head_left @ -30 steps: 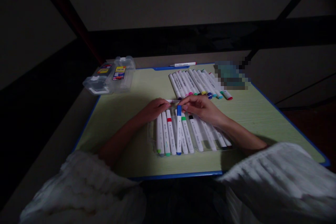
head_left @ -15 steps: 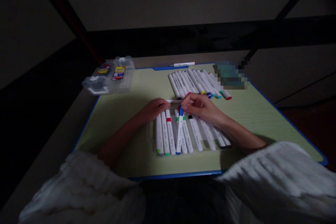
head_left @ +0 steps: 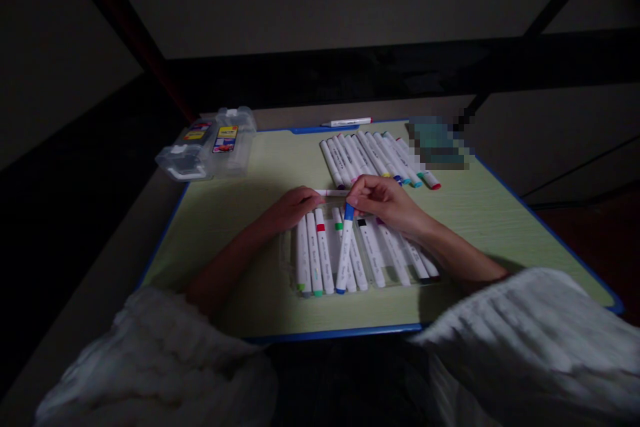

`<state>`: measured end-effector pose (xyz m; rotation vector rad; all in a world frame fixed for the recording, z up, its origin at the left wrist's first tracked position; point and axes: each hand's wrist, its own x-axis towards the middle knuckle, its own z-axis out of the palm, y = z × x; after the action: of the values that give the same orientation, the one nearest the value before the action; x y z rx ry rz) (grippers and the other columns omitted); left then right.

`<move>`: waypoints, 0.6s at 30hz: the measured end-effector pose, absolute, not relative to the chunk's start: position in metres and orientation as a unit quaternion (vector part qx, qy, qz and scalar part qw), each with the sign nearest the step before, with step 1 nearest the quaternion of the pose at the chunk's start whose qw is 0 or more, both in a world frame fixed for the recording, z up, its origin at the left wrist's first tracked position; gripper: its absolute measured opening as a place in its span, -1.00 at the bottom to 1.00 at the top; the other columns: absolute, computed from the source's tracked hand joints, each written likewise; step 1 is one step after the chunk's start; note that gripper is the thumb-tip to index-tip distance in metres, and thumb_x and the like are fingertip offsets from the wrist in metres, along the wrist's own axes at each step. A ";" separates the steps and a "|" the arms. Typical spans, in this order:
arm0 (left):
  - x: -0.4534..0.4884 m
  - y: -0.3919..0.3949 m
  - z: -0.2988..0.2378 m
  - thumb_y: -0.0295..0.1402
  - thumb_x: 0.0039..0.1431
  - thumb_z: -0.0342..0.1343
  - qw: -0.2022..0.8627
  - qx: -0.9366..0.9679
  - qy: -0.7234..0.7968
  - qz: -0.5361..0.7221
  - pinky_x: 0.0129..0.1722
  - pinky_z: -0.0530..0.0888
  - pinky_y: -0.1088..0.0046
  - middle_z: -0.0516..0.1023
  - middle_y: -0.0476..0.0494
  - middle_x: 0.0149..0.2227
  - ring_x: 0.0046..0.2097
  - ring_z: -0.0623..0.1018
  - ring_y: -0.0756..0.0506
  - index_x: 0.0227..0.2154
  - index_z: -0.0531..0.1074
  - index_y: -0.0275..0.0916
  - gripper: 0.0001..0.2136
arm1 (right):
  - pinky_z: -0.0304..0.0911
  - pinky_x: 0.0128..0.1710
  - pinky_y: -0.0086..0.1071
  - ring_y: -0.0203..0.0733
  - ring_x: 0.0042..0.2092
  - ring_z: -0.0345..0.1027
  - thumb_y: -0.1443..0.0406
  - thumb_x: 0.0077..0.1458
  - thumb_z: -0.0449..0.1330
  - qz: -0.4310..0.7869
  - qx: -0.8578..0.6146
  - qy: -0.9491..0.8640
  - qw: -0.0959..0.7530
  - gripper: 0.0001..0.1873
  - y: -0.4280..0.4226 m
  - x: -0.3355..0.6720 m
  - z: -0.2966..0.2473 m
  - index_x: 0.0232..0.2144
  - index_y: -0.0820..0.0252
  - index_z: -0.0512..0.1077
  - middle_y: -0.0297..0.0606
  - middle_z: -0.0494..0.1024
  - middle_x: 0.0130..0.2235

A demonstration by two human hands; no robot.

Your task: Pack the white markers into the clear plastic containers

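My right hand [head_left: 385, 205] pinches a white marker with a blue cap [head_left: 345, 257] by its capped upper end. The marker leans to the lower left, its blue foot low among other white markers [head_left: 325, 257] in a clear plastic tray [head_left: 286, 260]. Red, green and black bands show on some of these. At the tray's far left corner, my left hand [head_left: 300, 205] is closed, fingers bent down; whatever they grip is hidden. Another white marker [head_left: 334, 193] lies crosswise between the two hands, partly hidden behind them.
A row of white markers [head_left: 365, 157] with coloured ends lies farther back on the pale green table [head_left: 240, 213]. One marker [head_left: 350, 122] rests on the blue back edge. Clear plastic cases [head_left: 233, 157] stand at the left back corner. A blurred-out greenish item [head_left: 437, 140] is at back right.
My right hand has shifted slightly right, tilting the top of the blue-capped marker that way. My left hand stays where it was.
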<state>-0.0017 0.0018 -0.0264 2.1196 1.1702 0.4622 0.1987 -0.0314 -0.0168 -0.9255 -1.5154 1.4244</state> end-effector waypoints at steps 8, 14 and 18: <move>-0.002 0.000 -0.027 -0.30 0.12 -0.14 0.337 0.806 0.450 0.183 -0.24 0.36 0.45 0.47 -0.14 -0.33 -0.27 0.44 -0.04 -0.39 0.43 -0.32 -0.73 | 0.12 -0.55 -0.47 -0.41 -0.55 0.20 0.13 -0.18 0.32 0.546 -0.387 -0.589 0.453 -0.70 -0.030 0.203 -0.015 -0.56 0.20 0.34 -0.42 0.38 -0.59; -0.003 0.001 -0.027 -0.29 0.12 -0.13 0.339 0.805 0.451 0.183 -0.25 0.37 0.46 0.48 -0.13 -0.33 -0.27 0.45 -0.04 -0.40 0.43 -0.31 -0.73 | 0.09 -0.58 -0.46 -0.40 -0.56 0.16 0.10 -0.22 0.34 0.524 -0.420 -0.565 0.479 -0.68 -0.021 0.220 -0.011 -0.57 0.19 0.34 -0.41 0.35 -0.58; -0.003 0.000 -0.025 -0.27 0.12 -0.14 0.336 0.807 0.450 0.179 -0.23 0.37 0.44 0.48 -0.15 -0.31 -0.26 0.46 -0.05 -0.40 0.44 -0.32 -0.71 | 0.01 -0.60 -0.48 -0.42 -0.58 0.11 0.10 -0.23 0.34 0.514 -0.435 -0.564 0.478 -0.67 -0.016 0.227 -0.013 -0.59 0.19 0.33 -0.42 0.32 -0.59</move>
<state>-0.0031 0.0002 -0.0253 2.1052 1.1738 0.4679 0.2275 -0.0156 -0.0129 -1.0623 -1.3764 1.2542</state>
